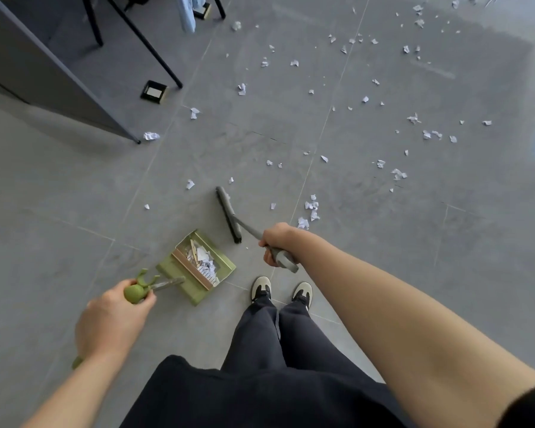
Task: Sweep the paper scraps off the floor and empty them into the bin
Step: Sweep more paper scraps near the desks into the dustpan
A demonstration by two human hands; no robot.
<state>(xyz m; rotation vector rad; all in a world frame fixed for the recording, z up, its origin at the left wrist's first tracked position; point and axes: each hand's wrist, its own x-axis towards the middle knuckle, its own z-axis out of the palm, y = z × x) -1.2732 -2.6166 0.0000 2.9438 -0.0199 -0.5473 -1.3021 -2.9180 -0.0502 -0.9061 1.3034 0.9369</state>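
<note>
My left hand (pixel 115 316) grips the green top of the long handle of a green dustpan (pixel 198 264), which sits on the grey tiled floor and holds several paper scraps. My right hand (pixel 277 242) grips the grey handle of a broom; its dark head (pixel 228 214) rests on the floor just right of the pan. A small pile of white paper scraps (pixel 311 210) lies right of the broom head. Many more scraps (pixel 414 118) are scattered over the floor ahead and to the right. No bin is in view.
A grey table (pixel 44 66) with black legs stands at the upper left, with a chair leg (pixel 155 50) and a black floor socket (pixel 153 91) beside it. A crumpled scrap (pixel 151 136) lies at the table corner. My two shoes (pixel 281 290) stand right of the dustpan.
</note>
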